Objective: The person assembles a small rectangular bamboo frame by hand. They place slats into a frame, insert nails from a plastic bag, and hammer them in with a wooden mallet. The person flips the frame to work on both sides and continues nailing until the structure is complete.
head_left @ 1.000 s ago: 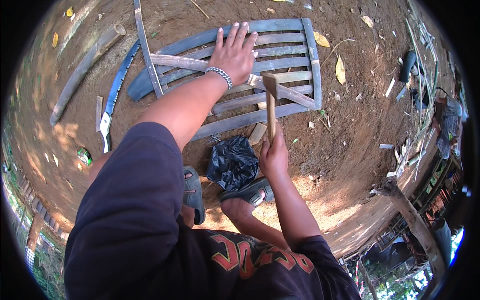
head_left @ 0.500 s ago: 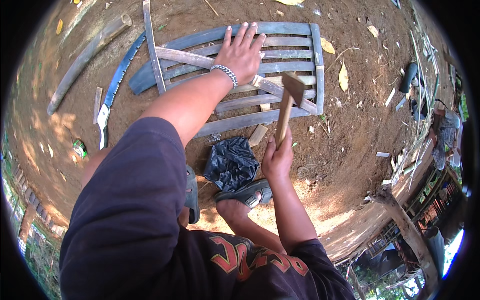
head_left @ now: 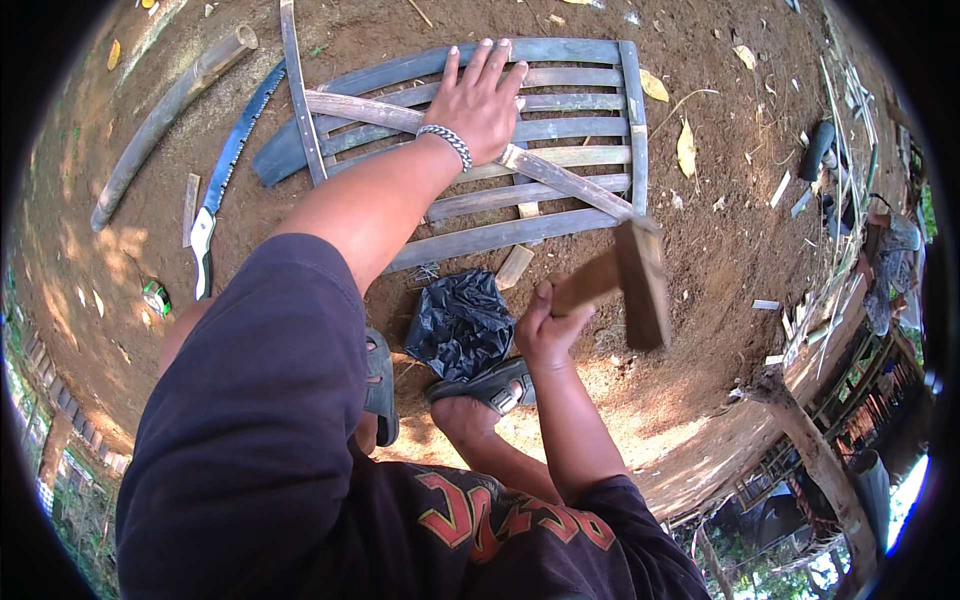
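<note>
1. Position: The slatted frame is lying on the soil ahead of the person; the hammer is being held to the right, its head overlapping the frame's near right corner in view.
2. Appearance: The frame is showing grey-brown, weathered strips with gaps between them; a paler diagonal brace is crossing them. The hammer is showing a brown, blocky head, slightly blurred.
3. Orientation: The frame's long axis is running left to right, its strips fanning toward a straight right end bar. The hammer's handle is pointing rightward and slightly away from the person.
4. Hands: The left hand is resting over the upper strips, fingers slightly apart. The right hand is gripping the handle, fingers clamped around it.
5. Clearance: Bare soil is extending right of the hammer. A black bag is lying near the frame's near edge; a saw is lying just beyond its left side.
</note>
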The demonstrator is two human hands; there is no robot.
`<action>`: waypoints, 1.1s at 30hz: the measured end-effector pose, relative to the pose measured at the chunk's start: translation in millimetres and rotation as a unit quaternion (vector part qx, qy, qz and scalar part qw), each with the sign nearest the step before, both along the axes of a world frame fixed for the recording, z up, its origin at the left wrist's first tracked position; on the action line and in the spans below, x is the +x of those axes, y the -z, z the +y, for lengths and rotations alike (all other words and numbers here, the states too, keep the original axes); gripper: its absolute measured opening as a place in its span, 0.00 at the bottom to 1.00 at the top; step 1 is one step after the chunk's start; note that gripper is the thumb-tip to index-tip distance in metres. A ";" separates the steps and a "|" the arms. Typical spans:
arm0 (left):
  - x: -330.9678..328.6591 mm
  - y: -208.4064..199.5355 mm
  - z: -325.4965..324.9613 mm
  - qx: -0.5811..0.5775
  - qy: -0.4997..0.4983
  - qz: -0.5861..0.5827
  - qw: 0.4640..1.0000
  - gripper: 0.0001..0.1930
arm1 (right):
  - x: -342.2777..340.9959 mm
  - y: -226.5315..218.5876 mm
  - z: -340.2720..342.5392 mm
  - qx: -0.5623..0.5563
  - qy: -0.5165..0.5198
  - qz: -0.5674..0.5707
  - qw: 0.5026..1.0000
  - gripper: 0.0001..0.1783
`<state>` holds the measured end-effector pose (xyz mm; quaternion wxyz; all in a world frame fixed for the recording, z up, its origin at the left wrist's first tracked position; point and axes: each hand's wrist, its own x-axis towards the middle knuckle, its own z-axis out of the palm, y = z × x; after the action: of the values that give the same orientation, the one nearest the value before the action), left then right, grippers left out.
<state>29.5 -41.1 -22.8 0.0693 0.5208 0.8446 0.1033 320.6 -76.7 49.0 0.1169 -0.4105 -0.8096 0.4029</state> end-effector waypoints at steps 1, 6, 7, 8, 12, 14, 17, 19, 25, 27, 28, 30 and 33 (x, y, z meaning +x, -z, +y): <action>0.5 1.3 1.4 0.007 -0.001 -0.001 1.000 0.30 | -3.9 1.8 0.4 -0.004 -0.007 -0.012 1.000 0.23; -3.6 4.0 -3.1 -0.001 0.007 0.004 1.000 0.29 | -31.1 -16.6 7.6 0.039 0.031 -0.070 0.996 0.24; -2.9 2.8 -3.8 0.001 0.010 0.007 1.000 0.29 | -30.5 -26.3 7.6 0.031 0.058 -0.016 0.998 0.24; -2.7 2.1 -5.9 0.008 0.009 0.010 1.000 0.28 | -18.8 -22.0 8.0 0.002 0.037 0.023 0.999 0.23; 0.0 -1.7 0.4 -0.004 0.004 0.002 1.000 0.30 | -19.5 -11.9 3.2 0.097 -0.017 -0.027 0.995 0.22; 0.0 -1.3 1.4 -0.004 0.001 -0.004 1.000 0.30 | -22.3 -7.7 4.3 -0.060 -0.008 -0.255 0.965 0.27; -0.2 -0.3 0.5 -0.011 -0.001 -0.006 1.000 0.30 | -27.1 -26.8 11.0 -0.043 0.046 -0.123 0.990 0.25; -1.8 -1.0 -3.2 -0.006 -0.001 0.001 1.000 0.30 | -30.8 -32.0 7.1 -0.039 0.095 0.080 0.991 0.22; -1.1 -2.3 1.0 -0.003 -0.001 -0.002 1.000 0.29 | -11.5 1.0 7.7 0.009 -0.019 -0.264 0.964 0.15; -3.9 -0.9 0.3 -0.004 -0.006 0.000 1.000 0.29 | -11.9 -4.4 18.1 0.012 -0.017 -0.197 0.980 0.16; -1.0 -0.6 -2.4 -0.006 -0.005 -0.005 1.000 0.29 | -15.1 -16.9 16.8 -0.025 0.024 -0.162 0.986 0.16; -2.1 -0.5 -4.9 -0.004 -0.009 -0.004 1.000 0.29 | -22.1 -34.1 12.5 -0.037 0.083 -0.050 0.995 0.17; 0.4 -3.4 2.3 0.010 -0.005 -0.010 1.000 0.28 | -21.5 -15.6 4.7 0.074 0.046 0.058 0.995 0.17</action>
<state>29.9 -38.8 -19.4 0.0718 0.5161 0.8454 0.1172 299.1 -72.0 64.6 0.2119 -0.4131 -0.8093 0.3597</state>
